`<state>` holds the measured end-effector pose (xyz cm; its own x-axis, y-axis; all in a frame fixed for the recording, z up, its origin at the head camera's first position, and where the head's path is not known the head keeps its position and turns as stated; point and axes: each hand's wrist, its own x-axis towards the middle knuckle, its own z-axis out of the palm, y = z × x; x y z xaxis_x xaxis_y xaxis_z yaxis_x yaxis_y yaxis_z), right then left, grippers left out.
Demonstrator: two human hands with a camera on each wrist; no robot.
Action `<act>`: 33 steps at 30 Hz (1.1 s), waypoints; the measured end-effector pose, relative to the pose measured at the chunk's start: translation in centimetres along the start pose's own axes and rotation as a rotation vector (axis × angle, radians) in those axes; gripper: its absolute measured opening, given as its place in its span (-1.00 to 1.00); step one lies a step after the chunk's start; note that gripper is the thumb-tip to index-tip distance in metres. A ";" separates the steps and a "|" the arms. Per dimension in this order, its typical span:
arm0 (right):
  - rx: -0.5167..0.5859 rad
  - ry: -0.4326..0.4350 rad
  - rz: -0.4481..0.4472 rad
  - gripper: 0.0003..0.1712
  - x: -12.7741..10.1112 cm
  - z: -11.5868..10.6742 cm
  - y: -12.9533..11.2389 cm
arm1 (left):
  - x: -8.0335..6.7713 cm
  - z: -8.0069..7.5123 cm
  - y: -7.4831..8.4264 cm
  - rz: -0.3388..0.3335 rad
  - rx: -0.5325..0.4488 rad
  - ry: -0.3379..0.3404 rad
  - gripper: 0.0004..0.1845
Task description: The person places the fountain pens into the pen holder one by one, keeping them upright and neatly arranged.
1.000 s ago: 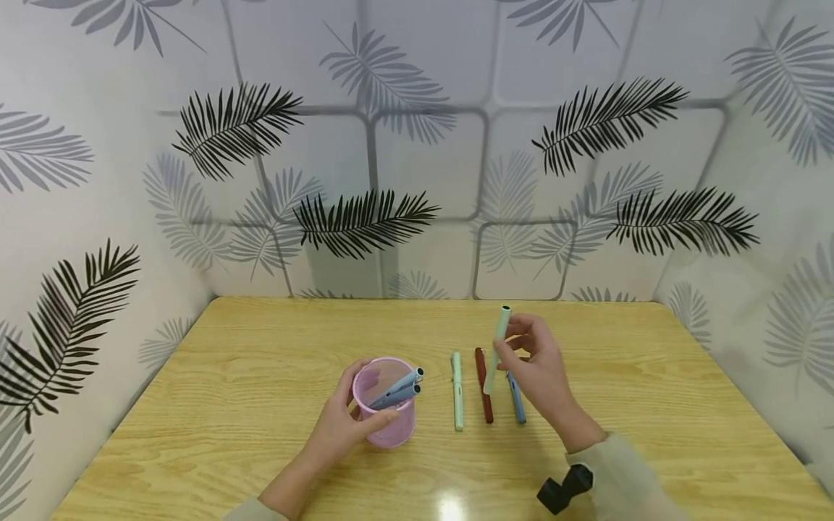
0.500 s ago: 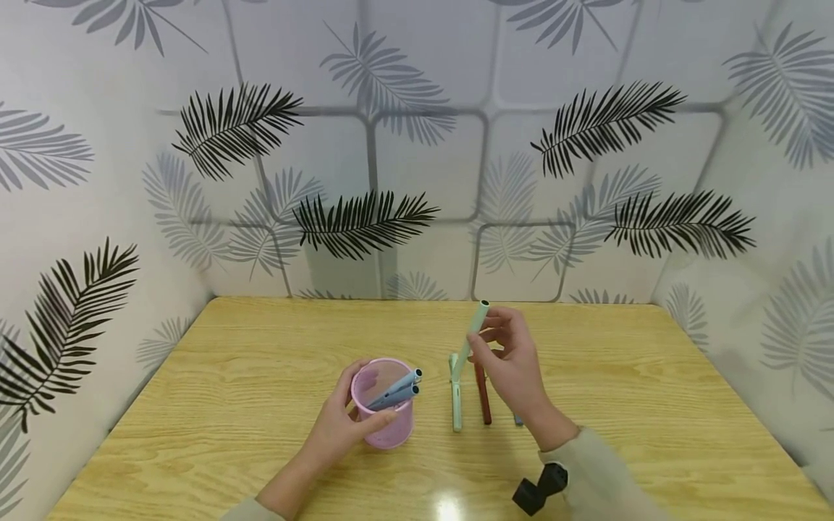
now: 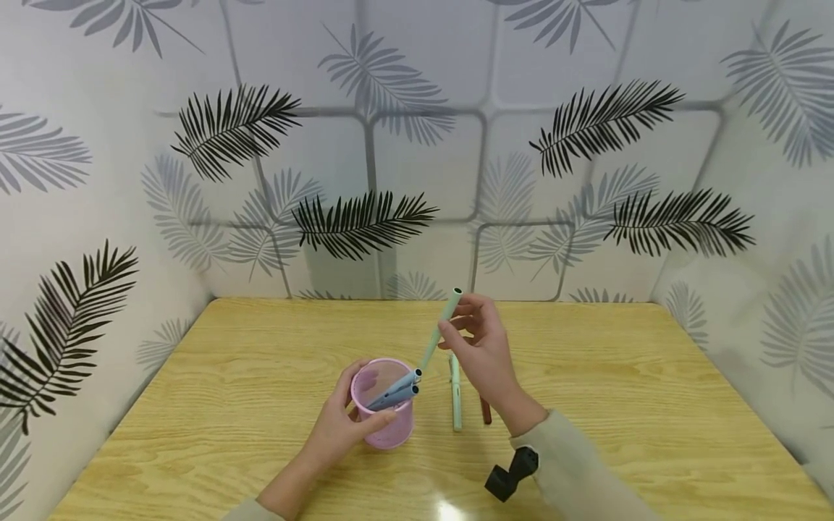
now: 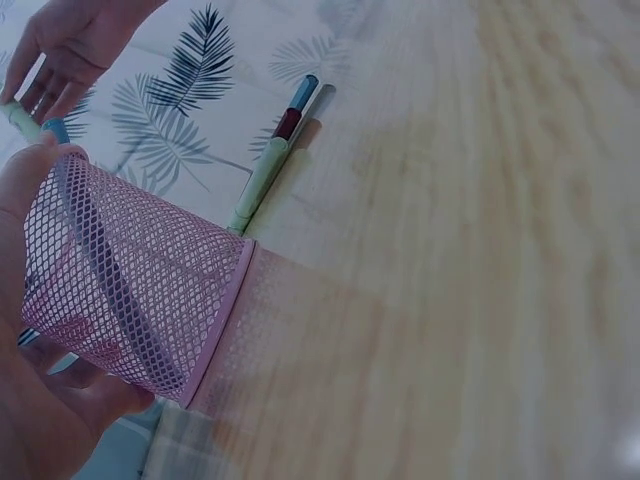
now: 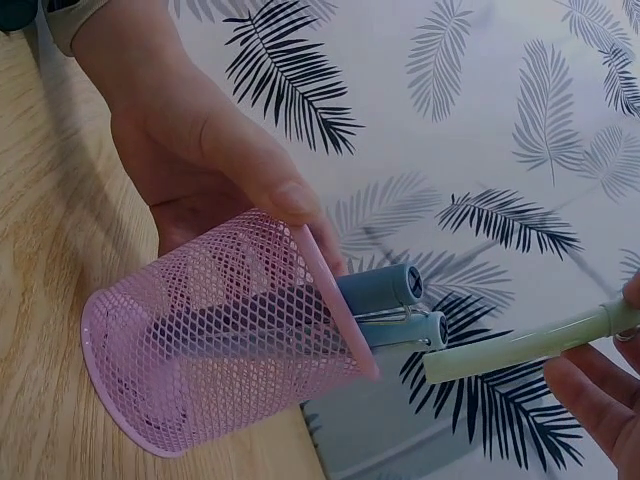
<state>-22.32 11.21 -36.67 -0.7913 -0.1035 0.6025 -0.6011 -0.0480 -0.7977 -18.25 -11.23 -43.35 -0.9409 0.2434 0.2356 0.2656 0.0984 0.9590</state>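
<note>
A pink mesh pen cup (image 3: pixel 383 405) is gripped by the left hand (image 3: pixel 340 427), whose fingers and thumb are curled round its wall; the cup stands on the wooden table (image 3: pixel 651 405) near the middle of the head view. Two blue-grey pens (image 3: pixel 394 391) are held inside the cup, their capped ends leaning out over the rim toward 2 o'clock. A pale green pen (image 3: pixel 438 331) is pinched between the thumb and fingertips of the right hand (image 3: pixel 485 354), at 1 o'clock from the cup; the pen is tilted, its upper end pointing to 1 o'clock and its lower end just beside the blue-grey pens at the cup's rim. At 3 o'clock from the cup, a second pale green pen (image 3: pixel 456 394) lies flat on the table. Just to its right, a dark red pen (image 3: pixel 486 412) is partly hidden by the right hand. In the left wrist view a blue pen (image 4: pixel 303 92) is seen beside these.
</note>
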 end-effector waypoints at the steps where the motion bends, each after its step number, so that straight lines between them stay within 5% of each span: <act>1: 0.004 -0.003 0.005 -0.58 0.1 0.2 0.0 | 0.0 0.0 0.0 0.001 -0.002 -0.001 -0.15; 13: 0.035 -0.036 0.122 -0.63 0.2 1.5 0.7 | 0.0 -0.1 0.0 -0.019 -0.008 0.004 -0.17; 21: -0.030 -0.073 0.176 -0.60 -0.3 2.2 -1.5 | 0.0 -0.1 0.1 -0.027 -0.006 -0.001 -0.17; 33: -0.108 -0.192 0.214 -0.66 -0.9 2.1 -1.0 | -0.1 0.0 0.2 -0.031 0.005 0.007 -0.15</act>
<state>-20.77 9.24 -36.51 -0.8719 -0.2866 0.3971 -0.4395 0.1000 -0.8927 -18.16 -11.25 -43.16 -0.9501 0.2333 0.2071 0.2374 0.1102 0.9651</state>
